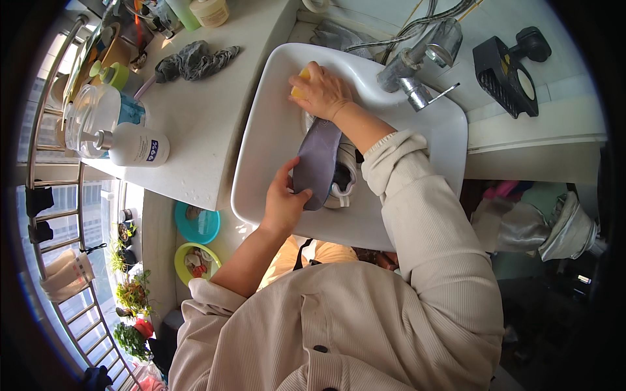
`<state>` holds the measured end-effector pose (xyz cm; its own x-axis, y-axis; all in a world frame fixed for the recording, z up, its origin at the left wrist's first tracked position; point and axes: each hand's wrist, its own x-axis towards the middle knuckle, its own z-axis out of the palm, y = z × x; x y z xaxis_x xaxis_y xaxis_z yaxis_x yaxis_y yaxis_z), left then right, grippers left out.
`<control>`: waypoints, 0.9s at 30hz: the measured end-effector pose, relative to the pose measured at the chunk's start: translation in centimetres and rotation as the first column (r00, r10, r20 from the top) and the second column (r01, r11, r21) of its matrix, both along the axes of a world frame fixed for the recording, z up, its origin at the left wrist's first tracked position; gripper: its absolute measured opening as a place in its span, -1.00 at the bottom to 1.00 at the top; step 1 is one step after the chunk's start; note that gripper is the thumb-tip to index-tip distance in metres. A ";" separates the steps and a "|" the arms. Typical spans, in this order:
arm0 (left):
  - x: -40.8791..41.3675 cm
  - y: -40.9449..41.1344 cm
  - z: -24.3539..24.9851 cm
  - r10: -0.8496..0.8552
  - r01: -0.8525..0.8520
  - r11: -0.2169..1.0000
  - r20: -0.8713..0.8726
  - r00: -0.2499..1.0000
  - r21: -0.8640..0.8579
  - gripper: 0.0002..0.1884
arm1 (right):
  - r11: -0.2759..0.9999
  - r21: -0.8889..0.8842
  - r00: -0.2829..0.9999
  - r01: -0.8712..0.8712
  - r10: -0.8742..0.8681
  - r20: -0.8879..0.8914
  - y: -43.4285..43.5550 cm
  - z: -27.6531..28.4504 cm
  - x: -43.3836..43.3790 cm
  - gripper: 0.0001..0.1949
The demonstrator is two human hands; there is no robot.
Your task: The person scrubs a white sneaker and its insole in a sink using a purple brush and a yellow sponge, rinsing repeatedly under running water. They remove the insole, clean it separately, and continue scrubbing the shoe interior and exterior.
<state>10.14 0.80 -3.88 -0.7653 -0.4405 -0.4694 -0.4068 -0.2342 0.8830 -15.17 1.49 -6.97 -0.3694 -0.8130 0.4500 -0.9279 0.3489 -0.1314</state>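
Observation:
My left hand (286,198) holds the heel end of a grey-purple shoe insole (318,159) between thumb and fingers, over a white sink (252,146). A yellow bar (301,83), perhaps soap, is gripped in my right hand (325,90) beside the sink's back wall, beyond the insole's far end. Under and beside the insole lies a pale shoe (346,171) with a dark lining; its opening faces me and much of it is hidden. My right forearm covers part of the basin.
A chrome faucet (403,73) with hoses rises at the sink's back right. On the left counter (195,122) are a pump bottle (139,145), a clear jar (90,115) and a twisted grey cloth (193,61). Blue (208,226) and green (182,266) basins stand below. A black holder (503,78) hangs at right.

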 end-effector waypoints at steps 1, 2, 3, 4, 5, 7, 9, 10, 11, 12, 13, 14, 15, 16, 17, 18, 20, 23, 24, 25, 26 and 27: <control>0.1 -0.1 0.1 -0.002 0.002 1.000 0.009 1.000 -0.023 -0.25 | 0.997 -0.069 0.999 0.034 -0.031 0.039 0.0 0.9 0.2 -0.63; 0.3 -0.1 0.2 -0.003 0.004 0.999 0.018 1.000 -0.047 -0.26 | 0.988 -0.136 0.995 0.069 -0.059 0.080 0.3 2.0 0.3 -0.63; 0.4 0.0 0.3 -0.006 0.007 0.998 0.011 1.000 -0.066 -0.26 | 0.973 -0.201 0.989 0.111 -0.088 0.118 0.8 3.1 0.2 -0.63; 0.3 0.0 0.1 -0.009 0.009 0.997 0.004 1.000 -0.081 -0.26 | 0.971 -0.235 0.993 0.042 -0.015 0.117 1.9 3.9 1.2 -0.62; 0.3 0.0 0.0 -0.012 0.012 0.995 -0.002 1.000 -0.096 -0.26 | 0.962 -0.267 0.984 -0.065 0.106 0.142 3.1 4.5 3.1 -0.61; 0.3 0.1 -0.8 -0.026 0.025 0.995 -0.007 1.000 -0.092 -0.26 | 0.907 -0.222 0.918 -0.359 0.386 0.093 4.8 2.0 5.7 -0.58; 0.2 0.1 -1.1 -0.013 0.012 0.998 -0.015 1.000 -0.062 -0.27 | 0.958 -0.144 0.955 -0.248 0.267 0.131 4.0 0.4 4.8 -0.59; 0.0 0.1 -0.6 0.002 -0.003 0.999 -0.021 1.000 -0.038 -0.29 | 0.976 -0.106 0.968 -0.190 0.205 0.147 3.4 0.1 4.3 -0.58; -0.1 0.2 -0.3 0.017 -0.018 1.000 -0.026 1.000 -0.013 -0.30 | 0.990 -0.092 0.979 -0.105 0.119 0.167 2.6 0.0 3.1 -0.55; -0.1 0.3 0.0 0.024 -0.024 1.000 -0.014 1.000 -0.004 -0.30 | 0.997 -0.077 0.981 -0.016 0.030 0.190 1.5 0.1 1.8 -0.51; -0.2 0.3 0.4 0.033 -0.033 0.999 -0.007 0.999 0.005 -0.30 | 0.996 -0.059 0.977 0.069 -0.055 0.207 0.7 0.5 0.9 -0.46; -0.1 0.3 0.6 0.042 -0.042 0.999 0.001 0.999 0.013 -0.30 | 0.989 -0.053 0.960 0.140 -0.123 0.253 0.5 0.7 0.3 -0.43; -0.1 0.3 0.4 0.042 -0.042 0.999 -0.021 0.999 0.018 -0.30 | 0.977 -0.043 0.938 0.208 -0.187 0.291 0.6 1.3 -0.6 -0.39; 0.1 0.2 -0.1 0.042 -0.041 0.999 -0.043 0.998 0.023 -0.30 | 0.961 -0.032 0.911 0.274 -0.249 0.328 0.8 1.7 -1.0 -0.36; 0.2 0.2 -0.5 0.042 -0.041 0.999 -0.064 0.997 0.026 -0.30 | 0.958 -0.014 0.905 0.286 -0.265 0.333 1.0 1.9 -1.0 -0.34; 0.2 0.2 -0.6 0.046 -0.043 0.998 -0.065 0.997 0.044 -0.29 | 0.954 0.007 0.898 0.300 -0.284 0.336 1.3 2.2 -0.9 -0.31; 0.0 0.2 -0.6 0.055 -0.050 0.996 -0.066 0.996 0.078 -0.29 | 0.947 0.121 0.886 0.297 -0.320 0.336 1.8 2.9 -0.9 -0.31; 0.1 0.1 -0.9 0.071 -0.066 0.995 -0.068 0.995 0.075 -0.27 | 0.909 0.380 0.875 0.169 -0.316 0.367 2.5 5.3 -0.4 -0.36; 0.0 0.2 -0.8 0.050 -0.046 0.997 -0.063 0.997 0.058 -0.27 | 0.890 0.447 0.868 0.088 -0.289 0.404 3.1 5.4 -0.7 -0.39; 0.0 0.1 -0.6 0.040 -0.038 0.999 -0.056 0.998 0.033 -0.27 | 0.865 0.501 0.859 -0.006 -0.252 0.445 3.1 6.2 -0.4 -0.42; 0.0 0.0 -0.3 0.032 -0.032 0.999 -0.049 0.998 0.007 -0.26 | 0.821 0.568 0.716 -0.065 -0.358 0.599 3.5 7.4 -0.2 -0.53; -0.2 0.0 -0.3 0.018 -0.018 1.000 -0.044 0.999 0.005 -0.26 | 0.860 0.506 0.575 -0.062 -0.384 0.723 4.3 5.7 -1.0 -0.58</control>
<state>9.92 0.76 -4.18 -0.7772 -0.4525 -0.4372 -0.3629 -0.2452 0.8990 -16.17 5.78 -1.27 -0.5289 -0.7089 -0.4665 -0.4482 0.7002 -0.5557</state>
